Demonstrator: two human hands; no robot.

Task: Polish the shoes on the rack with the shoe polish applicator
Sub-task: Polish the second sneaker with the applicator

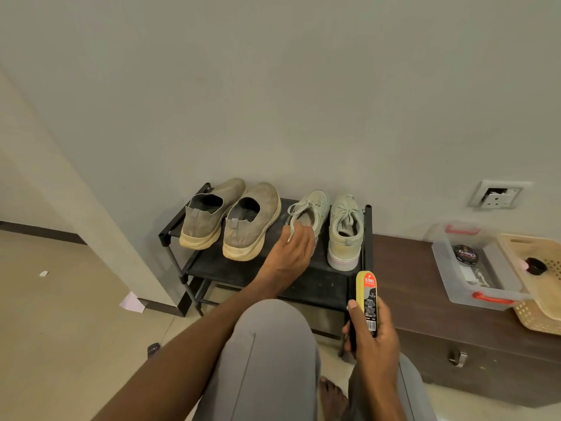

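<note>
Four shoes [254, 221] along our rack's [321, 284] back edge, our left hand [290, 250] gripping one laced sneaker [309, 211], our right hand [375, 338] curled round the polish applicator [366, 299].

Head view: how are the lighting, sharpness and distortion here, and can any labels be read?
Head view: dim, warm, even light with soft shadows and no glare; wide-angle bending curves the wall edge at left; the left hand on the laced shoe looks slightly soft; the applicator in the right hand shows a readable KIWI logo, its small print too fine to read.
</note>
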